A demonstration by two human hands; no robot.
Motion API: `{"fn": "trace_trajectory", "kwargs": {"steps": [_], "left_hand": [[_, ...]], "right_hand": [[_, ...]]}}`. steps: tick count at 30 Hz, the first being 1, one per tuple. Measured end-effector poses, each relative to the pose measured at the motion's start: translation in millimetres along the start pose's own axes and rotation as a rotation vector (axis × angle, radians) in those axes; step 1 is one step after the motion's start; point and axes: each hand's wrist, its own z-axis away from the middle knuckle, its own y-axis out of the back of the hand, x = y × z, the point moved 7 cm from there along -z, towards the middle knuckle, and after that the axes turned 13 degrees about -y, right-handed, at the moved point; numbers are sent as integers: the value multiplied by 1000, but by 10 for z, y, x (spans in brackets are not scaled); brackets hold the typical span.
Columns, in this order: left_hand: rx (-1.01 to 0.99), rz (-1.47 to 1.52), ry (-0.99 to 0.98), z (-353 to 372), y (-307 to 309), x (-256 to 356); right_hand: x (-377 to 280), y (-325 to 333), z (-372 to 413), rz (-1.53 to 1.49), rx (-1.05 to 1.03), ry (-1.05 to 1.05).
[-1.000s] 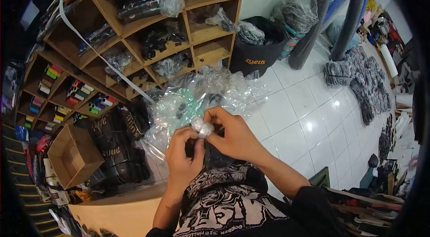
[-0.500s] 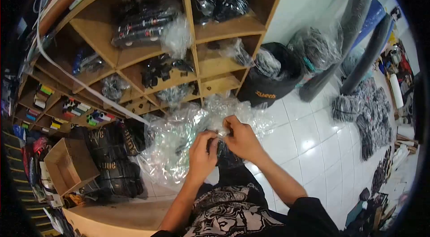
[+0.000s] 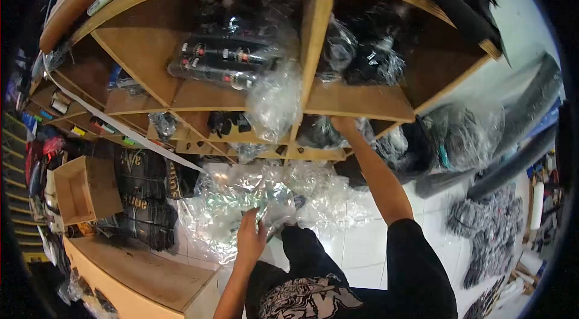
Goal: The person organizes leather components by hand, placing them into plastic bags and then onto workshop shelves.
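Note:
My left hand (image 3: 249, 236) is closed on crumpled clear plastic (image 3: 261, 213), low in front of my body. Beneath and beyond it spreads a heap of clear plastic bags (image 3: 220, 213) on the floor. My right arm is stretched forward to the wooden shelf, with my right hand (image 3: 344, 125) just under a shelf board (image 3: 356, 99). Its fingers are mostly hidden there, so whether they grip anything does not show. Closest to that hand is a clear plastic bag with dark contents (image 3: 321, 133) in the lower compartment.
Upper compartments hold plastic-wrapped black packs (image 3: 220, 60) and dark bagged goods (image 3: 377, 63). An open cardboard box (image 3: 87, 189) and black bundles (image 3: 145, 216) stand left. To the right are a large plastic-wrapped bundle (image 3: 464, 135), wrapped rolls (image 3: 531, 114) and grey bundles (image 3: 488, 228).
My hands were together over the plastic and are now apart. The right one has moved up and forward to the shelf; the left stays low. The view has shifted closer to the shelf.

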Motion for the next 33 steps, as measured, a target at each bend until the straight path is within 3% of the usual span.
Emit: {"fn": "trace_trajectory", "kwargs": {"steps": [4,10,15,16,17,18,19,20,21,22,25,27,29,31,33], "left_hand": [[-12,-169,264,938,137,-520],[1,-166,596,1559,187,-604],[49,-40,580,1662,-25,-757],[52,33,627,1641,-19,-753],[61,32,595,1659,-2,-781],[42,-1,634,1745,15,-827],[17,-29,627,1720,117,-768],[54,-59,643,1812,197,-738],[74,-91,672,1952,266,-778],[132,-114,703,2091,416,-746],[318,-187,792,2554,891,-716],[397,-220,832,2944,1158,-694],[663,-273,916,3479,1489,-674],[893,-360,921,3993,1972,-576],[986,-516,998,4619,2392,-536]], "right_hand": [[88,-103,-8,186,59,-32],[147,-167,2,518,159,-116],[136,-294,81,731,188,-107],[325,-406,255,611,98,-286],[468,-554,551,605,182,11],[938,-771,857,-130,-157,-220],[679,-952,1178,512,-85,44],[603,-1076,1533,567,-278,-106],[893,-1310,1867,369,-383,-223],[1006,-1536,2230,422,-539,-169],[1109,-2198,3146,102,-1004,-593],[806,-2581,3575,95,-1257,-508],[390,-2900,3746,216,-1412,-407],[-28,-3290,3763,247,-1424,-341],[-434,-3698,3726,223,-1407,-218]]}}
